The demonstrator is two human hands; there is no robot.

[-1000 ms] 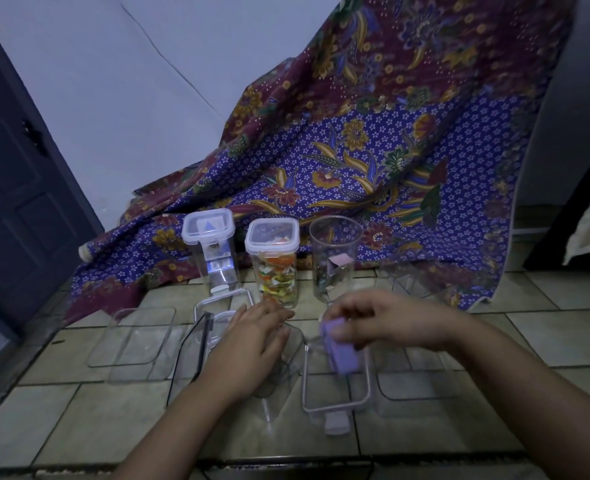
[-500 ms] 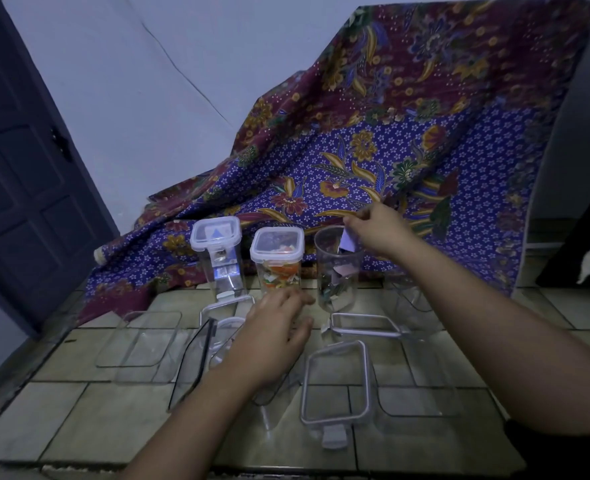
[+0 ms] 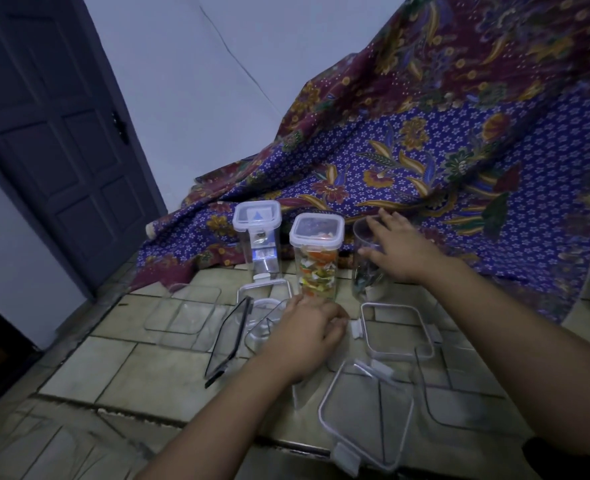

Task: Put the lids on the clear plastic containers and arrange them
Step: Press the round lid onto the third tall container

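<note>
At the centre of the frame stand three tall clear containers in a row against the patterned cloth (image 3: 442,161). The left container (image 3: 259,242) wears a snap lid, as does the middle container (image 3: 318,258), which is filled with orange, yellow and white scraps. The right container (image 3: 368,265) is open at the top, with dark pieces at its bottom. The right hand (image 3: 395,249) rests over this open container's rim, fingers spread apart, thumb against the near wall; whether it grips is unclear. Below it, on the tiled floor (image 3: 120,368), a loose square lid (image 3: 395,332) lies flat. In the lower right of the frame a larger lid (image 3: 364,415) with a white latch rests on an empty clear box. The left hand (image 3: 307,336), just below the middle container, lies palm down with fingers loosely curled together over clear pieces. A dark-rimmed lid (image 3: 229,339) leans tilted left of it. A dark door (image 3: 54,140) fills the upper left.
</note>
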